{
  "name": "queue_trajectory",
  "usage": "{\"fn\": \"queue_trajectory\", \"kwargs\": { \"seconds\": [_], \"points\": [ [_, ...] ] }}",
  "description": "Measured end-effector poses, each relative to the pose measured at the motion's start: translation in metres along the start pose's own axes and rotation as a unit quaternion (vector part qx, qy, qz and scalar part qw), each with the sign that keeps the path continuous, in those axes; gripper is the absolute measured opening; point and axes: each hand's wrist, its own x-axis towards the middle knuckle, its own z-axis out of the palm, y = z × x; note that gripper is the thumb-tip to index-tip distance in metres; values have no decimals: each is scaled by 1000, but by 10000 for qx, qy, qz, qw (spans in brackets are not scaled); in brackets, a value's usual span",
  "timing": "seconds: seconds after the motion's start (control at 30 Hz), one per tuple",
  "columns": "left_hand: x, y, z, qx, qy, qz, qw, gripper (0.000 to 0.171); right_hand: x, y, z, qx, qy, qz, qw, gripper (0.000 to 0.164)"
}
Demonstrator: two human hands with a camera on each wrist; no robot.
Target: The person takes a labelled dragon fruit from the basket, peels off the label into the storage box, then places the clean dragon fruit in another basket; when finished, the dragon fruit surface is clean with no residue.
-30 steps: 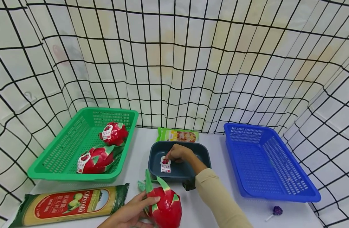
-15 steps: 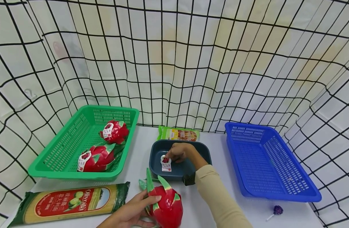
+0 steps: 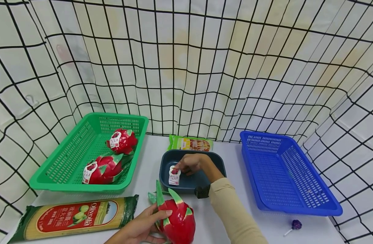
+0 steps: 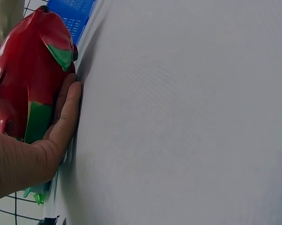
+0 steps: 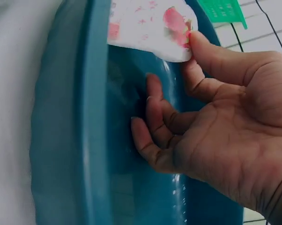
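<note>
My left hand [image 3: 140, 227] grips a red dragon fruit [image 3: 181, 224] with green-tipped scales by its side, thumb across the top, low in the head view. In the left wrist view the fingers lie along the underside of the dragon fruit [image 4: 35, 70], close over the white table. Over the dark teal tub [image 3: 206, 183] my right hand [image 3: 190, 163] pinches a white paper label [image 3: 174, 176] with a dragon fruit picture and red writing. In the right wrist view thumb and index finger hold the label [image 5: 141, 23] at its edge; the other fingers curl loosely inside the tub.
Two dragon fruits [image 3: 103, 169] with labels lie in the green basket [image 3: 79, 187] at left. A pasta pack [image 3: 76, 218] lies before it. Behind the tub is a green snack packet [image 3: 190, 144]. At right stand a blue basket [image 3: 299, 210] and a lollipop [image 3: 296, 224]. Black mesh [image 3: 186, 91] surrounds the table.
The label in my right fingers has shifted slightly left and turned a little. My left hand and the dragon fruit have hardly moved.
</note>
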Motion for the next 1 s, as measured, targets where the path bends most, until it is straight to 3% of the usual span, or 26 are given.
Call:
{"fn": "queue_trajectory", "kwargs": {
  "seconds": [0.17,0.37,0.43,0.53,1.0],
  "points": [
    [2,-2,-1,20,5,-20,10000,80,2,6,1,121,294,19,9995,20],
    [2,-2,-1,20,-20,-38,10000,80,1,2,13,-760,1010,112,9919,34],
    [2,-2,-2,6,-35,-35,10000,80,0,0,17,-851,1262,159,9882,28],
    [1,-1,-2,-25,-21,-32,10000,79,0,-2,20,-804,1518,194,9849,18],
    [1,-1,-1,-103,-55,1,9999,79,6,-5,30,-659,2236,395,9717,40]
  ]
}}
